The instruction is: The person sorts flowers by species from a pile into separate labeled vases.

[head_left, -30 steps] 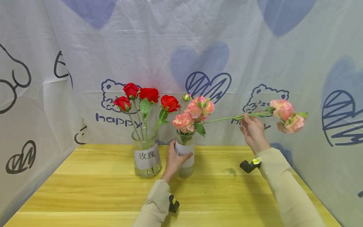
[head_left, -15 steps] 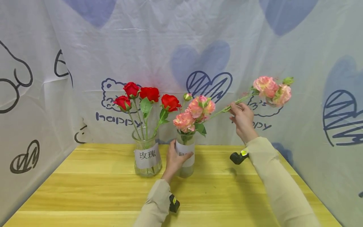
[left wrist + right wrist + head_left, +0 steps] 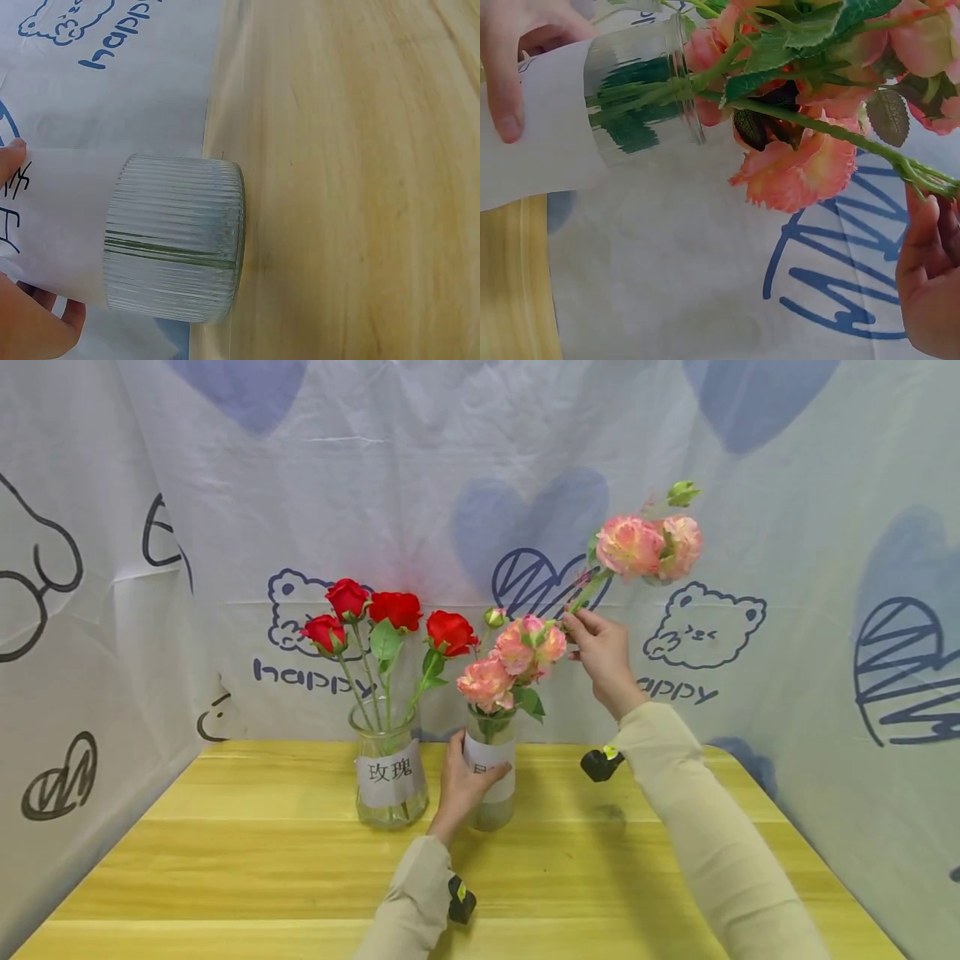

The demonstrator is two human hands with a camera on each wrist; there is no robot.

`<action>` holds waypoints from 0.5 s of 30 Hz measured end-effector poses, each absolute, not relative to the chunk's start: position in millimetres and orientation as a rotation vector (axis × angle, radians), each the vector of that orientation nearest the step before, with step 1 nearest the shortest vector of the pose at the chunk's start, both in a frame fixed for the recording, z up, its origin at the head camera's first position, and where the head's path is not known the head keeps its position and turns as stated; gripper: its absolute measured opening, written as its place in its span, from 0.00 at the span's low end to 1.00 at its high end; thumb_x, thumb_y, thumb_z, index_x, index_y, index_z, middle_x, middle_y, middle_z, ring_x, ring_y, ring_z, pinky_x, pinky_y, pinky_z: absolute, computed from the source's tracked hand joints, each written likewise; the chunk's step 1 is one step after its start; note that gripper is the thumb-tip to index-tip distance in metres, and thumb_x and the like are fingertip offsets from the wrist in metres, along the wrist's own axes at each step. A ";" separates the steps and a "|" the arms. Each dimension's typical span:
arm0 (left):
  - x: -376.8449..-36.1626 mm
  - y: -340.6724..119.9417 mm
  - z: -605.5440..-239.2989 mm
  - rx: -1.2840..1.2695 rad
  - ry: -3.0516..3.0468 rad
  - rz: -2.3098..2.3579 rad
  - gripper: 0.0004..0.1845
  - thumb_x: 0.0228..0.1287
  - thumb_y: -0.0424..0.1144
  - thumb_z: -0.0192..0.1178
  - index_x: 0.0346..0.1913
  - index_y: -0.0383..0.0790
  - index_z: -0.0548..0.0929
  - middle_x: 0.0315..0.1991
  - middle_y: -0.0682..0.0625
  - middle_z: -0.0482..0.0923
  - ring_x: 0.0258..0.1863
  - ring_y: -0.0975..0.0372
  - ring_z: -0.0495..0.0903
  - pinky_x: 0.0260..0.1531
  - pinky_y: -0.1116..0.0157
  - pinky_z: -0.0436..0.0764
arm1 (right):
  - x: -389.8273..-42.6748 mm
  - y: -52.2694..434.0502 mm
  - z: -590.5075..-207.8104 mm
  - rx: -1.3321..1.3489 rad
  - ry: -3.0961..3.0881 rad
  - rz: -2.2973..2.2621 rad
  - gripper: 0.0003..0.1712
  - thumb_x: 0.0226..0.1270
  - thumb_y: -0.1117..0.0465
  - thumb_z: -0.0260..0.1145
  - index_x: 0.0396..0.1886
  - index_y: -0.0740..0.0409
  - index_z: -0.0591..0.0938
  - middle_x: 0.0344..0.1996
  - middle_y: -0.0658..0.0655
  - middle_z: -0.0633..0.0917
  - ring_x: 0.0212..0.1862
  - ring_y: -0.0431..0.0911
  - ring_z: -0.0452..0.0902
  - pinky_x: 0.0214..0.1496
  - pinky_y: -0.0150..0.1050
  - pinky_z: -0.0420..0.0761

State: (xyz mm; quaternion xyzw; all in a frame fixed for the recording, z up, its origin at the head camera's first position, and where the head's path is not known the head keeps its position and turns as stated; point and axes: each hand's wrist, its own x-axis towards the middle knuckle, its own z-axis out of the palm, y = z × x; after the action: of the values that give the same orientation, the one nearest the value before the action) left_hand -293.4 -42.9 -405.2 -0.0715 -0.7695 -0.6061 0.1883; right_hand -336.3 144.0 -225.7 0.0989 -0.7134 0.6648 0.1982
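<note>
My left hand [image 3: 465,781] grips a ribbed glass vase [image 3: 176,240] around its white paper label [image 3: 487,768]. Pink flowers [image 3: 510,660] with green leaves and a bud stand in this vase. My right hand [image 3: 603,660] pinches the green stem of another pink flower spray [image 3: 633,545], whose blooms tilt up to the right above the hand. In the right wrist view its stem [image 3: 832,135] slants to the vase mouth [image 3: 686,82]; whether the tip is inside I cannot tell. The right hand [image 3: 934,277] is partly cut off there.
A second glass vase [image 3: 390,806], labelled in Chinese characters, holds several red roses [image 3: 393,610] just left of the gripped one. Both vases stand on a yellow wooden table [image 3: 262,860]. Behind hangs a pale cloth [image 3: 420,510] printed with hearts and bears.
My right hand has moved left and up, turning the pink flower spray from nearly level to steeply tilted, blooms up. My left hand stays on the vase.
</note>
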 end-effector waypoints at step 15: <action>-297.6 -44.6 -408.1 -0.265 -2.139 -1.644 0.40 0.46 0.33 0.76 0.62 0.28 0.66 0.58 0.34 0.71 0.58 0.43 0.70 0.60 0.46 0.69 | -328.4 124.8 -226.7 0.575 -2.482 1.281 0.17 0.76 0.57 0.55 0.36 0.66 0.82 0.30 0.60 0.83 0.33 0.50 0.78 0.34 0.42 0.81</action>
State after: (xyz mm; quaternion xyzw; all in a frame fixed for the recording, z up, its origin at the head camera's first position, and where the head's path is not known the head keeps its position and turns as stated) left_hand -297.6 -44.6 -408.1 -0.0955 -0.7709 -0.5923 0.2138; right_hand -328.4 124.8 -226.7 0.1995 -0.8612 0.4445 0.1447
